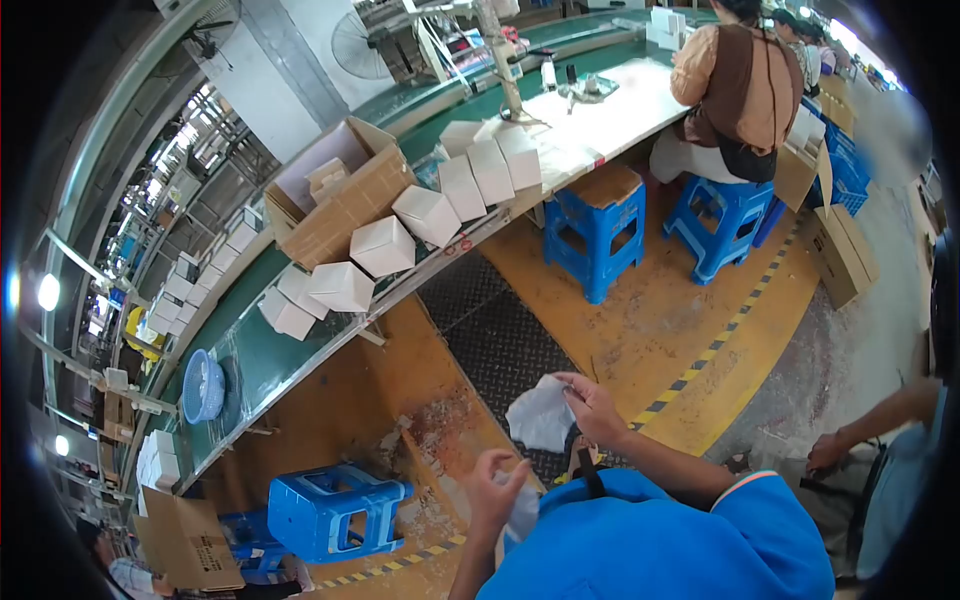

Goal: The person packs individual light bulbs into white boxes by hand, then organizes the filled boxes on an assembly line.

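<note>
A thin, crumpled white sheet (541, 413) is pinched in the fingertips of my right hand (597, 411), held out in front of my blue shirt over the dark floor plate. Lower and to the left, my left hand (494, 496) has its fingers closed on a second thin whitish piece (522, 514), which hangs down beside my shirt. I cannot tell whether these are cloth, paper or plastic film. Both hands are over the floor, away from the bench.
White boxes (382, 247) line the edge of the green conveyor bench (265, 360), beside an open carton (345, 215) and a blue basket (203, 387). Blue stools (597, 235) stand on the floor. One person (745, 90) sits at the bench; another person's arm (880, 425) is at right.
</note>
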### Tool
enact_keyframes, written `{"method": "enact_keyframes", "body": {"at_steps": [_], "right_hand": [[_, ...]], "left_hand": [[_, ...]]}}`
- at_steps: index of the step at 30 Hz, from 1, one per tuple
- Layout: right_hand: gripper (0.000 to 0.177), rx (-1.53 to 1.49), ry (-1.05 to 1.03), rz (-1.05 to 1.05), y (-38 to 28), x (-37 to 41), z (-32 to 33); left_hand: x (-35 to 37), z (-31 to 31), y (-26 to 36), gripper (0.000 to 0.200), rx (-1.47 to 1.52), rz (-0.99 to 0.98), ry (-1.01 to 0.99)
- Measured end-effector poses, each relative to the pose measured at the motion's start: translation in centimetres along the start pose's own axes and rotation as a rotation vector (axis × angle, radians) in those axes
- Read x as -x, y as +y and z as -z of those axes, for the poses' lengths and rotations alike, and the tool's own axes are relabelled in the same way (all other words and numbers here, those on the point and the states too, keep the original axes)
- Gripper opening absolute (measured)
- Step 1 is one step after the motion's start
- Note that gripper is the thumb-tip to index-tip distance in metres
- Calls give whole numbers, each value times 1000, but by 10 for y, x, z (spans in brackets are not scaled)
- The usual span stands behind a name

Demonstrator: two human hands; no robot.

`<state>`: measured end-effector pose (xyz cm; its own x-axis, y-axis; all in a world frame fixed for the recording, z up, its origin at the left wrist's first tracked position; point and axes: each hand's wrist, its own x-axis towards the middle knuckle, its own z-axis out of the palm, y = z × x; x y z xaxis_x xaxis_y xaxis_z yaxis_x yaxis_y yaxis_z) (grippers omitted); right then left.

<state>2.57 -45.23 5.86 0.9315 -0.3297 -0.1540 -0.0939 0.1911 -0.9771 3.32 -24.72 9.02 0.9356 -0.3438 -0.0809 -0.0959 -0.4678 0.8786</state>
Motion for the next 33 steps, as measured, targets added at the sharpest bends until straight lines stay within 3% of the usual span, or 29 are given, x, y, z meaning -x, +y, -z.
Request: {"method": "enact_keyframes", "body": {"at_steps": [1,4,6,7,9,11,12,15,17,18,21,23,26,29,31,33], "right_hand": [[27,155,19,12,-4,-5,0],[26,171,3,-46,-17,-25,4],[26,8,-34,-45,-22,-38,5],[26,-152,-48,-42,-24,-42,7],[25,-189,-66,-68,-29,-56,11],[25,-321,-140,-182,-31,-76,13],[25,-315,-142,-183,-32,-88,15],[27,-200,-104,-129,-45,-130,21],[32,668,67,286,-68,-155,22],[32,682,74,284,-74,-168,22],[31,450,227,236,-85,-207,20],[29,277,59,-91,-79,-220,27],[25,380,77,33,-62,-243,24],[22,344,-68,0,-69,-275,23],[20,513,-184,120,-63,-301,28],[15,491,-302,110,-51,-324,33]], "left_hand": [[-14,-8,24,34,-39,-14,-30],[-60,-33,48,38,-39,-20,-10],[-92,-40,38,41,-25,-21,31],[-107,-44,28,43,24,-11,-57],[-127,-50,22,44,77,15,-147],[-150,-59,22,43,283,122,-390],[-165,-62,21,36,313,90,-416],[-215,-67,21,26,338,83,-442],[-249,-62,32,23,399,150,-496],[-264,-59,37,20,442,226,-539],[-305,-63,31,20,527,145,-572],[-324,-65,31,21,538,112,-496],[-341,-63,28,22,485,76,-371],[-352,-72,8,23,526,132,-311],[-359,-88,-3,21,641,101,-184],[-363,-99,-12,26,575,143,-71]]}}
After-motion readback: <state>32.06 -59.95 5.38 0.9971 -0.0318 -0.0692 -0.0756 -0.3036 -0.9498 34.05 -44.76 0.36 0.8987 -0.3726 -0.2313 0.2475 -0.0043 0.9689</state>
